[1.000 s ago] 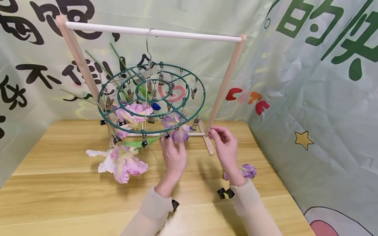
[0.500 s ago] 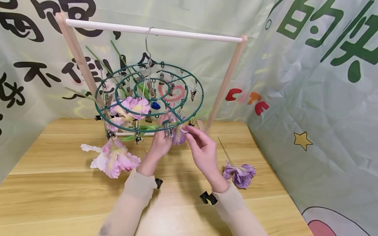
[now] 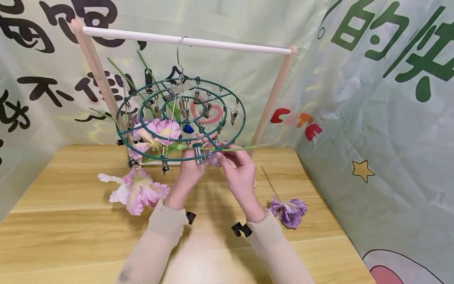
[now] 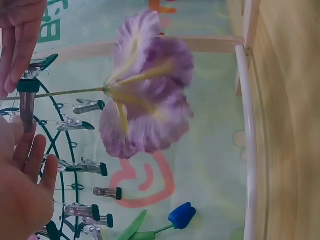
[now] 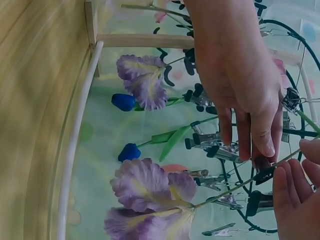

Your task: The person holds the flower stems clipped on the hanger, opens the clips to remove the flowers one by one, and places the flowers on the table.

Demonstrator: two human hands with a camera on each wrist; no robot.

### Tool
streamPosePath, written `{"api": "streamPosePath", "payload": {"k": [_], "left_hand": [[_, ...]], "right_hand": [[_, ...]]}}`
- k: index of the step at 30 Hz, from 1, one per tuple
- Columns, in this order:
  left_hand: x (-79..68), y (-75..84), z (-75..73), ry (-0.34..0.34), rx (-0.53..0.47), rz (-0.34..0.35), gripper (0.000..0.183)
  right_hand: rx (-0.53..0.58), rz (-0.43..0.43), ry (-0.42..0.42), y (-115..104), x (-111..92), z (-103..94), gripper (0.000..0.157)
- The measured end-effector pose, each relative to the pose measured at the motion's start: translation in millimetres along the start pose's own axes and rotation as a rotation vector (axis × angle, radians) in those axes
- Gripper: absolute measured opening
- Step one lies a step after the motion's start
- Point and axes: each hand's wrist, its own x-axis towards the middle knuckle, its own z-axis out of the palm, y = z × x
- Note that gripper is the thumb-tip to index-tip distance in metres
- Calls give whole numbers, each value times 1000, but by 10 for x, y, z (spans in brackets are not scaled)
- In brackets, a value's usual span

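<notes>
Hanger (image 3: pixel 177 159) holds pink flwrs (image 3: pixel 143 193); hands (image 3: pixel 241 175) pinch clip (image 4: pixel 28 102) & purple flwr (image 4: pixel 145 75).

Beige sleeves (image 3: pixel 156 244), black wrist pieces (image 3: pixel 190 217)

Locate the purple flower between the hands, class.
In the left wrist view, the purple flower sits in the upper middle, above the blue tulip and left of the white rod.

Clips (image 3: pixel 198 153) look glossy metal, petals (image 4: pixel 145 102) matt cloth, the tabletop (image 3: pixel 53 236) smooth wood
</notes>
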Motion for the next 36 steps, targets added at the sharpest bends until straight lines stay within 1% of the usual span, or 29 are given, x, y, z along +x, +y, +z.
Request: {"api": "streamPosePath", "payload": {"k": [1,2,6,9,13,17,19,22,25,28,31,34,36], "left_hand": [[1,7,-3,0,-5,3,42],[0,17,-7,1,13,4,42],[-2,58,-40,8,126,33,47],[17,71,-64,13,257,61,44],[63,72,-87,-57,284,51,44],[106,76,-122,-156,312,20,43],[121,79,-143,-196,362,2,37],[132,84,-182,-236,437,-14,29],[155,65,-206,-263,425,2,28],[187,29,-211,-283,354,36,39],[201,11,-212,-283,324,47,36],[205,14,-229,-286,335,26,34],[195,29,-250,-278,396,16,30]], "right_hand": [[-3,-8,5,6,8,2,17],[-9,-21,7,13,17,1,17],[-91,-85,6,40,73,-6,15],[-171,-139,1,58,119,-11,13],[-249,-187,-1,70,154,-19,14],[-285,-184,-6,81,167,-28,14],[-288,-175,-11,88,169,-34,13],[-292,-168,-23,107,172,-47,12],[-289,-163,-37,129,172,-63,12],[-284,-159,-46,151,173,-74,9],[-268,-153,-50,166,172,-80,6],[-237,-142,-56,159,170,-77,8],[-219,-133,-62,144,173,-71,9]]}}
